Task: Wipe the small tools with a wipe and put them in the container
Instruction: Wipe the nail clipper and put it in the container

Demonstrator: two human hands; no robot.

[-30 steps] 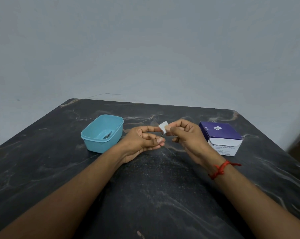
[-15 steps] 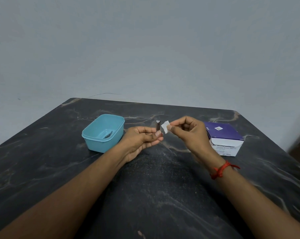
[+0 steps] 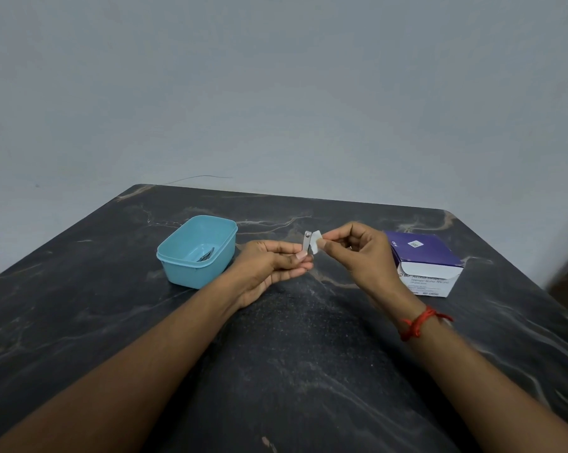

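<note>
My left hand (image 3: 272, 261) pinches a small metal nail clipper (image 3: 306, 240) and holds it upright above the middle of the table. My right hand (image 3: 357, 253) pinches a small white wipe (image 3: 316, 245) against the clipper's right side. To the left stands a light blue plastic container (image 3: 178, 269); a dark metal tool (image 3: 205, 255) lies inside it.
A purple and white box of alcohol swabs (image 3: 423, 263) stands to the right of my right hand. The table (image 3: 292, 371) is dark marble, with its far edge against a grey wall. A red thread is tied round my right wrist.
The clipper was hidden between my two hands; my left hand has raised it upright, and the wipe now rests against its side. Both hands have lifted slightly.
</note>
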